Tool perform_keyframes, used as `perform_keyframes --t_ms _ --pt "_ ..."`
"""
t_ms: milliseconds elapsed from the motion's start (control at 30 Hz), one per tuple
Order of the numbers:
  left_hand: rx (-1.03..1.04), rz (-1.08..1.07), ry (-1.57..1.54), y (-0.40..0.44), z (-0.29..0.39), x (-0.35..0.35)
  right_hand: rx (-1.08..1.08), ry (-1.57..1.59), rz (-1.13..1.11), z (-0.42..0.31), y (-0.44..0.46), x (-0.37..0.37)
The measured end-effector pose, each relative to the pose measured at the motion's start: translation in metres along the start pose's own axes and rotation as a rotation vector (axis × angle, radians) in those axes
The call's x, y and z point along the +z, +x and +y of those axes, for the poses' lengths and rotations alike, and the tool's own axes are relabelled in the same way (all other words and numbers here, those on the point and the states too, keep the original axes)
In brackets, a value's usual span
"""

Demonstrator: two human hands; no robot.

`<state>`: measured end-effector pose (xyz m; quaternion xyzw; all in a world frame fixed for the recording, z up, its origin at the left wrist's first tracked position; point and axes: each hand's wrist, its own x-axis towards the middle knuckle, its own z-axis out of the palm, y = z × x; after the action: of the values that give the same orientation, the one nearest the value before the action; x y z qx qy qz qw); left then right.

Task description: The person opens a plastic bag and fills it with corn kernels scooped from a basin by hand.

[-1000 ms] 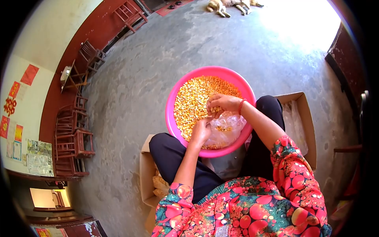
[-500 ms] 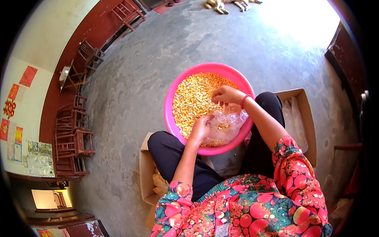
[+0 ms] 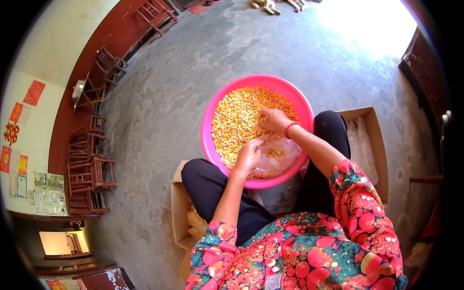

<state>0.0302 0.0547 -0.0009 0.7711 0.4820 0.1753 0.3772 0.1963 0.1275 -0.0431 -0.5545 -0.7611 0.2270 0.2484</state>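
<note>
A round pink basin (image 3: 209, 140) between my knees holds a broad layer of yellow-orange corn kernels (image 3: 234, 116). On the near right part of the kernels lies a clear plastic bag (image 3: 285, 153) with some kernels inside. My left hand (image 3: 249, 155) pinches the bag's left edge between thumb and fingers. Just beyond the bag, my right hand (image 3: 274, 120), with a red bead bracelet at the wrist, is curled down into the kernels. Its fingertips are partly hidden, and the kernels it grips barely show.
An open cardboard box (image 3: 379, 154) with clear plastic bags stands to the right. Another cardboard box (image 3: 179, 208) with yellowish contents sits by my left knee. Wooden chairs (image 3: 89, 169) line the left wall. At the far end of the concrete floor (image 3: 159, 96) lies an animal (image 3: 266, 6).
My right hand has moved away from above the bag's opening and down into the kernels, its fingers now curled. My left hand stays at the bag's edge.
</note>
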Motion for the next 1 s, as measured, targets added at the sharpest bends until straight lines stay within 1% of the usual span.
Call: perform_keyframes --t_ms 33,100,133,200,233,267,333,367,500,567,600,667,700,733,767,800,833,867,933,967,1000 --pt "-0.009 -0.016 0.011 0.000 0.000 0.000 0.001 0.001 0.000 0.004 0.001 0.004" --pt "-0.020 -0.032 0.024 -0.001 0.000 0.000 0.252 0.339 -0.138 0.001 0.002 0.002" --pt "-0.014 -0.023 0.028 -0.001 -0.002 0.000 0.252 0.341 -0.138 0.002 0.002 0.002" --pt "-0.006 -0.014 0.031 -0.001 -0.003 0.000 0.362 0.845 -0.208 -0.006 0.003 -0.007" --pt "-0.052 -0.021 0.052 -0.001 -0.004 -0.001 0.399 0.938 -0.260 -0.009 0.003 -0.013" --pt "-0.098 -0.027 0.074 -0.001 -0.003 -0.002 0.398 0.937 -0.260 -0.016 0.001 -0.024" --pt "-0.093 -0.006 0.091 -0.001 -0.005 -0.002 0.432 1.238 -0.246 -0.026 -0.003 -0.036" --pt "-0.087 0.013 0.109 -0.001 -0.007 -0.002 0.310 1.185 -0.356 -0.017 -0.001 -0.037" --pt "-0.067 0.083 0.067 -0.002 -0.016 0.004 0.387 1.159 -0.358 -0.011 -0.001 -0.031" --pt "-0.057 0.075 0.053 -0.002 -0.014 0.001 0.282 1.051 -0.463 -0.017 -0.004 -0.035" --pt "-0.058 0.076 0.052 -0.002 -0.008 -0.002 0.282 1.050 -0.465 -0.028 -0.007 -0.046" --pt "-0.204 0.011 0.068 -0.002 0.002 -0.008 0.063 0.804 -0.797 -0.046 -0.013 -0.065" --pt "-0.205 0.012 0.067 -0.002 0.004 -0.008 -0.022 0.782 -0.775 -0.046 -0.015 -0.062" --pt "-0.148 0.054 0.046 -0.003 0.004 -0.008 -0.021 0.782 -0.778 -0.042 -0.015 -0.061" --pt "-0.091 0.097 0.025 -0.005 0.004 -0.008 -0.064 0.647 -0.670 -0.036 -0.013 -0.061" --pt "-0.093 0.096 0.025 -0.005 0.002 -0.006 -0.106 0.512 -0.559 -0.029 -0.012 -0.061" --pt "-0.024 0.133 0.034 -0.004 -0.003 -0.005 -0.157 0.347 -0.483 -0.021 -0.010 -0.062" --pt "0.046 0.169 0.044 -0.003 -0.002 -0.004 -0.155 0.348 -0.481 -0.016 -0.012 -0.060" --pt "0.043 0.164 0.029 -0.002 -0.002 -0.005 -0.032 -0.174 -0.443 -0.007 -0.017 -0.054" --pt "0.057 0.157 -0.013 -0.002 -0.001 -0.006 0.010 -0.244 -0.361 -0.014 -0.024 -0.056" --pt "0.069 0.149 -0.054 -0.002 0.000 -0.006 0.011 -0.244 -0.361 -0.012 -0.024 -0.053"
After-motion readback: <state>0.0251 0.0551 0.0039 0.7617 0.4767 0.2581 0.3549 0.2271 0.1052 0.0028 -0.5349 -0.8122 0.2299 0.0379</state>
